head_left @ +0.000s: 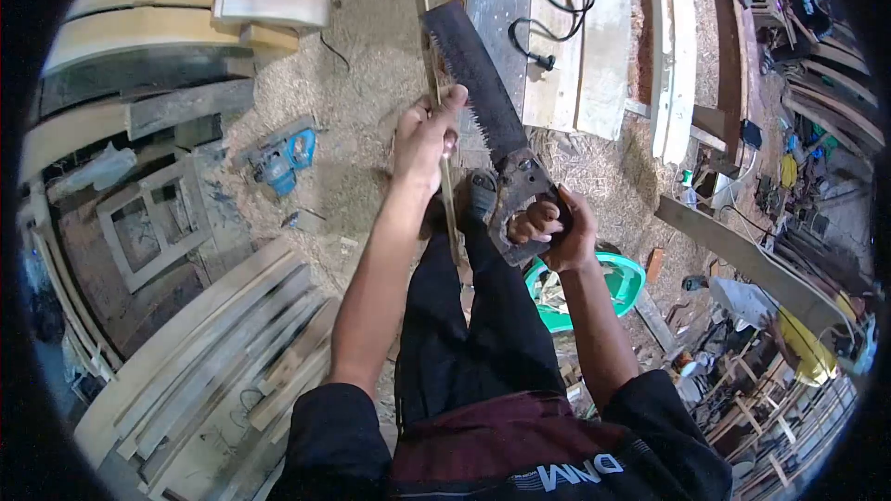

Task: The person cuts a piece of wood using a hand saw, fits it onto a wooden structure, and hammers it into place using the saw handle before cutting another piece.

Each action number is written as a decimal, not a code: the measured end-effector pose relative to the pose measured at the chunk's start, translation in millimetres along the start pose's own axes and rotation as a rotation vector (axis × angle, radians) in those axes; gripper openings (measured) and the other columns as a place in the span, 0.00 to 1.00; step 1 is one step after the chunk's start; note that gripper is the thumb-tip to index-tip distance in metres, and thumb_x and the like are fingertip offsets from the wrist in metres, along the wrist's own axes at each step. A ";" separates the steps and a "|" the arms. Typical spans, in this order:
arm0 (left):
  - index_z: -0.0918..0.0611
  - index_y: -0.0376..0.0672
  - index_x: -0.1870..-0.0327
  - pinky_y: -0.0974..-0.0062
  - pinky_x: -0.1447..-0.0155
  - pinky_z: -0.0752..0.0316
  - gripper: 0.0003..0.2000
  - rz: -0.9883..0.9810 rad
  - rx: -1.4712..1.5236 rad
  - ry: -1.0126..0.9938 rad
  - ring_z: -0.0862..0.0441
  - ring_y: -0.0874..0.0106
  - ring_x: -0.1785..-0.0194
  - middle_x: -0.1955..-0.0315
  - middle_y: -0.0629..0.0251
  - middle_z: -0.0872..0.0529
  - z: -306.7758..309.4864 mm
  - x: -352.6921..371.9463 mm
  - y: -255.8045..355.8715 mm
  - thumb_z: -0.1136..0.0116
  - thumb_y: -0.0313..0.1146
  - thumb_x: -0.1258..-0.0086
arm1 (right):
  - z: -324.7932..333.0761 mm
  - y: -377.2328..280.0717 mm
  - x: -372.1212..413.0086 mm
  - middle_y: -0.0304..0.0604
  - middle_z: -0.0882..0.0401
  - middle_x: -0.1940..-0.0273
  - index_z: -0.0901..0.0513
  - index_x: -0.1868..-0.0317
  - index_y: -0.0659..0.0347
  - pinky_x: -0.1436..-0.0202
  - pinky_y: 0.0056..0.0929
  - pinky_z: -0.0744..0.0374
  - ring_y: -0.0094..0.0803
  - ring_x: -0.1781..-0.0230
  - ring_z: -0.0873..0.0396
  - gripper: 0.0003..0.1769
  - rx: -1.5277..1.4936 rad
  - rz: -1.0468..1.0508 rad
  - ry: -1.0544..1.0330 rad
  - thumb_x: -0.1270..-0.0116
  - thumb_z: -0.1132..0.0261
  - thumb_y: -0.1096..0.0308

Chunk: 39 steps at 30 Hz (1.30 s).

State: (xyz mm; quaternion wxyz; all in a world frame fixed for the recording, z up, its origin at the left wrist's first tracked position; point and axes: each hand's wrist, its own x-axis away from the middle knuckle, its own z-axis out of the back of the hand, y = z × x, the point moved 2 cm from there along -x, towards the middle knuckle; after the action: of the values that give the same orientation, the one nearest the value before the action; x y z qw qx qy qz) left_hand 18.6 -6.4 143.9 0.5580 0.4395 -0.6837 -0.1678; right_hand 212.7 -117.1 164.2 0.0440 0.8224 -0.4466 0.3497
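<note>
My right hand (557, 227) is wrapped round the worn handle of a hand saw (481, 74), whose dark blade points up and to the left with its teeth facing left. In my left hand (429, 141) is a thin wooden strip (447, 199), held upright, fingers closed about it. The strip runs alongside the toothed edge, and its upper end overlaps the blade's tip in this view. My left thumb lies close to the saw teeth.
A green basin (634, 283) with wood scraps stands by my right leg. On the sawdust floor at left lies a blue power tool (283, 162). Boards (557, 93) with a black cable (534, 37) lie ahead; stacked planks (213, 353) are at lower left.
</note>
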 end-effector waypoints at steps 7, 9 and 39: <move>0.16 0.42 0.64 0.86 0.81 0.45 0.11 -0.203 0.100 -0.025 0.36 0.88 0.84 0.82 0.81 0.26 -41.6 84.9 102.1 0.26 0.37 0.39 | -64.8 -22.5 60.4 0.26 0.42 0.81 0.25 0.65 0.59 0.62 0.32 0.33 0.23 0.81 0.41 0.25 0.012 0.064 -0.055 0.29 0.47 0.42; 0.15 0.42 0.67 0.85 0.81 0.47 0.06 -0.309 0.040 0.012 0.37 0.88 0.85 0.82 0.81 0.24 -49.3 106.0 126.7 0.29 0.31 0.37 | -98.2 -18.4 84.4 0.27 0.41 0.79 0.24 0.62 0.60 0.65 0.30 0.33 0.23 0.80 0.41 0.25 -0.081 0.170 -0.118 0.28 0.47 0.43; 0.20 0.45 0.70 0.83 0.82 0.49 0.07 -0.447 0.125 -0.152 0.39 0.85 0.86 0.83 0.76 0.27 -136.5 218.3 209.4 0.32 0.30 0.32 | -212.1 -39.0 203.2 0.26 0.47 0.82 0.25 0.65 0.55 0.80 0.23 0.47 0.20 0.83 0.48 0.15 -0.070 0.574 -0.105 0.27 0.42 0.53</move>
State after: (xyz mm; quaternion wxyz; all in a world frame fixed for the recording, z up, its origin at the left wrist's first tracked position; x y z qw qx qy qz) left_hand 58.2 -26.1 472.9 0.4257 0.5996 -0.6186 -0.2769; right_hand 201.3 -155.2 457.8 -0.0517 0.6775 -0.6743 0.2892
